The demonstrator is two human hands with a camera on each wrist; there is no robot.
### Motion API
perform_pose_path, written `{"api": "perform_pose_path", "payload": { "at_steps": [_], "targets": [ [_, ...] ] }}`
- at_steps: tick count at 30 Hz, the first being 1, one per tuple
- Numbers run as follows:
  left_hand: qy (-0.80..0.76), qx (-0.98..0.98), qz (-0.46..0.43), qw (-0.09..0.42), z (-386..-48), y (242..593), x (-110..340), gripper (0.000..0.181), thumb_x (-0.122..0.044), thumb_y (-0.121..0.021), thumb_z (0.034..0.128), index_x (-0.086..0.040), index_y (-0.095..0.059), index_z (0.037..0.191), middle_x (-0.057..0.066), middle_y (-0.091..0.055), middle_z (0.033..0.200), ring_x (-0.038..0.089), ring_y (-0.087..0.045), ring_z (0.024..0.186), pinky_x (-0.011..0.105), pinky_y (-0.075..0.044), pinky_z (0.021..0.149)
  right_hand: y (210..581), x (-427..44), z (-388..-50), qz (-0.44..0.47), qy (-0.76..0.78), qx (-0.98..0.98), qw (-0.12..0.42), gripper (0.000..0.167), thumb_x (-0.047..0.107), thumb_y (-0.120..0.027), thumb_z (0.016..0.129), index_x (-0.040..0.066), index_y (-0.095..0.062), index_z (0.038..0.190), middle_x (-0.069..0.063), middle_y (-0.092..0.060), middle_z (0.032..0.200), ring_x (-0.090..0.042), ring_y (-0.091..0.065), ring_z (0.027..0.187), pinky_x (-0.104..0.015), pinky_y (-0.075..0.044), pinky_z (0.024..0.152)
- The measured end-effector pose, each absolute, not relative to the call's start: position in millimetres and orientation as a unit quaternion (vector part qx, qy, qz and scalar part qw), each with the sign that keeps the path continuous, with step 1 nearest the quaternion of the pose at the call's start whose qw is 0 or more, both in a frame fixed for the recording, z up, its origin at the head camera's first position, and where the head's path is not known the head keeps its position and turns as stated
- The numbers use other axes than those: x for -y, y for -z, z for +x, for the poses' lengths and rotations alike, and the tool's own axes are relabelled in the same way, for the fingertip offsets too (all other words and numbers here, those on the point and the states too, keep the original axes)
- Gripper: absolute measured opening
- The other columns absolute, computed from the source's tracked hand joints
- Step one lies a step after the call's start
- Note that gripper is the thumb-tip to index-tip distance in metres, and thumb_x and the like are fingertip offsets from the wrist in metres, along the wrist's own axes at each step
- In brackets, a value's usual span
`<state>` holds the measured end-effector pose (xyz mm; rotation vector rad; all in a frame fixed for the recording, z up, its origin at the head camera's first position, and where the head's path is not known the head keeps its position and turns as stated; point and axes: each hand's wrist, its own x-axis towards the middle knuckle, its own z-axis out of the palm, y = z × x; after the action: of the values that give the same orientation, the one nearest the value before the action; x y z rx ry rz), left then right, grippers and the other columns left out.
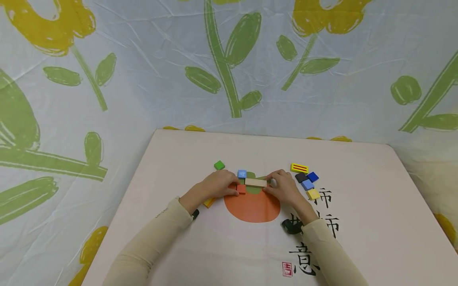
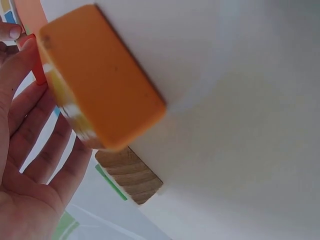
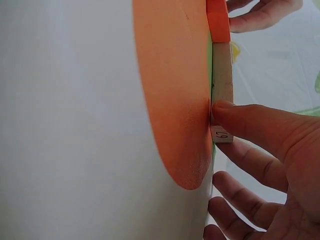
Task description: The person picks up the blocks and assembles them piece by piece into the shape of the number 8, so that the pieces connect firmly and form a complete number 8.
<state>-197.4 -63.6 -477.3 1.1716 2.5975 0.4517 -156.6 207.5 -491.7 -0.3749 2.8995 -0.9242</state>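
Observation:
With thumb and fingers, my left hand (image 1: 219,184) pinches a small red block (image 1: 241,189) on the table; the left wrist view also shows this red block (image 2: 38,67) at the fingertips. My right hand (image 1: 286,188) grips the right end of a plain wooden bar-shaped block (image 1: 255,182), its thumb on the near side. In the right wrist view the wooden block (image 3: 222,75) bears a printed "67" and lies end to end with the red block (image 3: 218,21). A blue block (image 1: 242,174) marked 4 sits just behind them.
An orange block (image 2: 102,77) lies beside the left hand, with a green block (image 1: 219,165) farther back. Right of the right hand are a striped yellow block (image 1: 299,168), a black block (image 1: 301,178), blue blocks and a yellow block (image 1: 313,194). A flowered cloth hangs behind.

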Motion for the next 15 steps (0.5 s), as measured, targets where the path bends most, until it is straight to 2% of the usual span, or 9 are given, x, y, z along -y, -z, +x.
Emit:
{"api": "perform_pose_path", "payload": {
  "at_steps": [15],
  "targets": [
    [-0.152,-0.896,0.400,0.123,-195.4,478.5,64.7,0.032,-0.038,-0.077,0.0896,-0.014,-0.075,0.111,-0.005,-0.067,0.099,0.011,-0.054,0.087,0.027,-0.047,0.078,488.6,-207.9,-155.2,-0.117,0.305,-0.943,0.062,0.032,0.022,-0.080,0.087,0.006,-0.071,0.114,-0.019,-0.056,0.123,-0.038,-0.047,0.112,-0.051,-0.042,0.091]
  ]
}}
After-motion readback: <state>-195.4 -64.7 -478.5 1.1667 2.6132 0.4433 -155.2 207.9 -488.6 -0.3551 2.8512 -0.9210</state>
